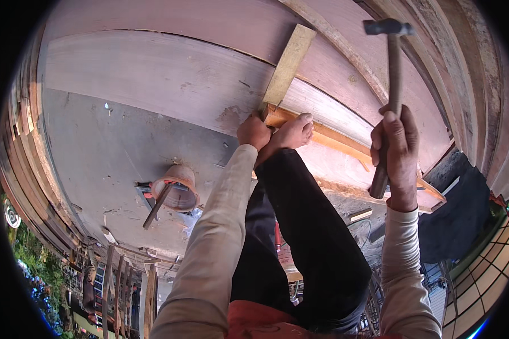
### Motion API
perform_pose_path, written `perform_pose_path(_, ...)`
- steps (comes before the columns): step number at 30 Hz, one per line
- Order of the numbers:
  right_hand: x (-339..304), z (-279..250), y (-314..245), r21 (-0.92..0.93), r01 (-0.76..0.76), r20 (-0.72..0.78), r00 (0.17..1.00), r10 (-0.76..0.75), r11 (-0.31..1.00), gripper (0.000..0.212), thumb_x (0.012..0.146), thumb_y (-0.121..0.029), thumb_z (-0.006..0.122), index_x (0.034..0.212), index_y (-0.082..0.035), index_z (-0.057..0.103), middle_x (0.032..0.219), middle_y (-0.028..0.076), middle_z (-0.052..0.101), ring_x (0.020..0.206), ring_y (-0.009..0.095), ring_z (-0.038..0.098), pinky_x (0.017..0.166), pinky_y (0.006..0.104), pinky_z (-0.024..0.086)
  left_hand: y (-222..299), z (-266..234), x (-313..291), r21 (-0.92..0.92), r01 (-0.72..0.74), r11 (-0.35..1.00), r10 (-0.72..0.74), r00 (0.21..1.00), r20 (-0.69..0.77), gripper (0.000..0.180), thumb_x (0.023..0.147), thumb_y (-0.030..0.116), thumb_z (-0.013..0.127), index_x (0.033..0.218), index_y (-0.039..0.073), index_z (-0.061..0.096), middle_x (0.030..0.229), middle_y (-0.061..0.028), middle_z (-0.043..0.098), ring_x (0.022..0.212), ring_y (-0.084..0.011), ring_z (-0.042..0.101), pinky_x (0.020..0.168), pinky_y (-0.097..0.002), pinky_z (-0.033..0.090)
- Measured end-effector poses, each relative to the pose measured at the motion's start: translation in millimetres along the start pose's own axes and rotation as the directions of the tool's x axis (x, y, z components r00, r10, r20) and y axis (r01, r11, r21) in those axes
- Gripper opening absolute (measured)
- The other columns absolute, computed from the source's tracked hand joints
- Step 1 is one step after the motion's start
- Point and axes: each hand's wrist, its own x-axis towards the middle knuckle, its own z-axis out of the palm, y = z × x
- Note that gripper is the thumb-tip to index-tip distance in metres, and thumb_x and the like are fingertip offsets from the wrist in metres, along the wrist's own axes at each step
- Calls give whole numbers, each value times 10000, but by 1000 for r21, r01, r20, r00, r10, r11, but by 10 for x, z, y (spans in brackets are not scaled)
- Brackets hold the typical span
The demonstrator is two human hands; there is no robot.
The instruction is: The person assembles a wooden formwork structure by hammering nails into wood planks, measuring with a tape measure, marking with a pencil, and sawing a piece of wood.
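My right hand point(400, 144) is closed round the wooden handle of a hammer point(394, 73), raised upright with its dark metal head at the top. My left hand point(254, 133) is closed at the near end of a brown wooden batten point(328, 138), its fingertips partly hidden. Close beside it my bare foot point(294, 133) presses on the same batten. A pale flat wooden strip point(288, 66) meets the batten's end at an angle and reaches away. A thin dark thing, perhaps a nail, stands at that joint.
Wide planks point(152, 68) lie beneath the work, with long curved-looking boards point(464, 68) at the right. On the grey surface left of my arm lies a tipped bucket point(182, 189) with a stick in it. A dark cloth point(452, 214) lies at the right.
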Motion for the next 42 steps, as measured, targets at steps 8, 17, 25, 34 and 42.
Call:
perform_pose_path(8, 24, 258, 853, -447, -312, 321, 819, 476, 838, 304, 1041, -291, 570, 1077, 4, 508, 696, 105, 596, 480, 193, 569, 453, 337, 462, 123, 103, 24, -19, -74, 997, 74, 997, -6, 542, 793, 367, 806, 1217, 82, 626, 1104, -211, 736, 1074, -426, 690, 920, -529, 542)
perform_pose_path(17, 15, 521, 763, -79, -21, -98, 995, 14, 997, 346, 1081, -356, 531, 970, -41, 439, 646, 68, 565, 501, 192, 597, 466, 361, 490, 234, 65, 55, -9, -52, 999, 52, 995, 85, 705, 772, 351, 847, 1318, 34, 532, 1182, -215, 706, 1063, -402, 709, 918, -491, 570)
perform_pose_path(25, -278, 155, 542, -322, -383, 232, 855, 465, 866, 256, 1025, -292, 571, 990, -56, 478, 674, 55, 517, 498, 144, 497, 454, 324, 418, -9, 133, 11, -13, -28, 1000, 28, 1000, 0, 639, 749, 382, 862, 1237, 49, 619, 1107, -204, 734, 1047, -387, 711, 901, -496, 561)
perform_pose_path(34, -30, 662, 386, -642, 376, 576, 811, 97, 668, 387, 981, -190, 631, 1283, -7, 472, 818, 314, 672, 836, 554, 658, 710, 592, 505, -262, -6, -148, -297, -78, 952, 90, 996, 28, 706, 723, 465, 855, 1270, 62, 665, 1166, -183, 724, 1128, -374, 684, 967, -457, 539)
perform_pose_path(42, 117, 1129, 698, -722, 544, 654, 739, 163, 427, 328, 1000, -204, 601, 1245, -36, 461, 733, 266, 647, 746, 472, 687, 631, 549, 540, -164, 55, -43, -173, 14, 985, 9, 991, 130, 643, 743, 441, 807, 1263, 84, 684, 1138, -165, 745, 1072, -343, 710, 933, -444, 557)
